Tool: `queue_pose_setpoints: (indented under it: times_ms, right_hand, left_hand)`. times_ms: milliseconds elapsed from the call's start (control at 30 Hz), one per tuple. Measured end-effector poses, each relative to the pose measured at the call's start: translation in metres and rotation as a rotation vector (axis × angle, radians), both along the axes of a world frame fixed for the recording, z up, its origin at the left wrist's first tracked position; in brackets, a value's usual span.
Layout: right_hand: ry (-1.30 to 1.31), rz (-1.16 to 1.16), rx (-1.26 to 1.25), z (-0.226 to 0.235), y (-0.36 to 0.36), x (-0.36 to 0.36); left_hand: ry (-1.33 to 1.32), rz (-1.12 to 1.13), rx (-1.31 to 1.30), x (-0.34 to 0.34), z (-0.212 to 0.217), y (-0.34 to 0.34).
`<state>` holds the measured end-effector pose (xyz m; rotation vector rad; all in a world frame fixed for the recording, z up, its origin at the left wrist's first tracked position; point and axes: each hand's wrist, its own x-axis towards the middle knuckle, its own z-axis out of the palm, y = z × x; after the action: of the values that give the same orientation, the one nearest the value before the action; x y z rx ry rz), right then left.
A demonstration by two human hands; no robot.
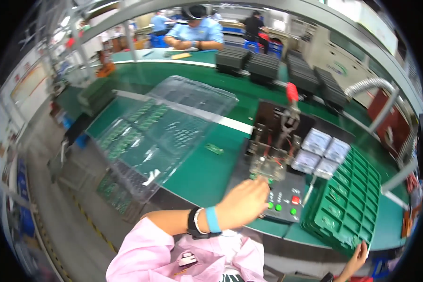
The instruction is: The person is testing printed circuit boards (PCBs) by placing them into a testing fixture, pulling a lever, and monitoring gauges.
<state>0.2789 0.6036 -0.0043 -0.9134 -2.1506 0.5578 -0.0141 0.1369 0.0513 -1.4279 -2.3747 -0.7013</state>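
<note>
— In the head view, where was the left hand [243,203]?

— At the test fixture [273,162] on the green worktop [199,171], fingers curled at its front edge; whether it gripped anything I couldn't tell.

— And the right hand [357,260]?

— Down at five o'clock, fingers clasping the lower edge of the green tray [348,207]. Clear blister trays [164,127] lay at ten o'clock.

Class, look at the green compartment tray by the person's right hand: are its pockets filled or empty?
Empty, as far as visible: the green tray shows only bare green pockets. The right hand touches its lower corner.
</note>
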Motion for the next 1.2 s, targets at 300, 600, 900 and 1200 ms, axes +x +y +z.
queue_pose_setpoints:
  times_ms: [300, 600, 900, 1200]
  right_hand:
    - [-0.157, -0.162, 0.310, 0.060, -0.111, -0.074]
    - [-0.125, -0.007, 0.243, -0.011, -0.046, -0.047]
    - [-0.114, 0.182, 0.093, 0.052, -0.139, -0.096]
    - [-0.013, 1.039, 0.433, 0.014, -0.288, -0.181]
  left_hand:
    - [0.210, 0.283, 0.620, -0.055, 0.113, 0.031]
    - [0.003, -0.249, 0.640, -0.025, 0.058, -0.017]
    - [-0.352, 0.137, 0.374, 0.001, -0.043, -0.079]
    - [-0.218, 0.109, 0.225, -0.016, -0.023, -0.081]
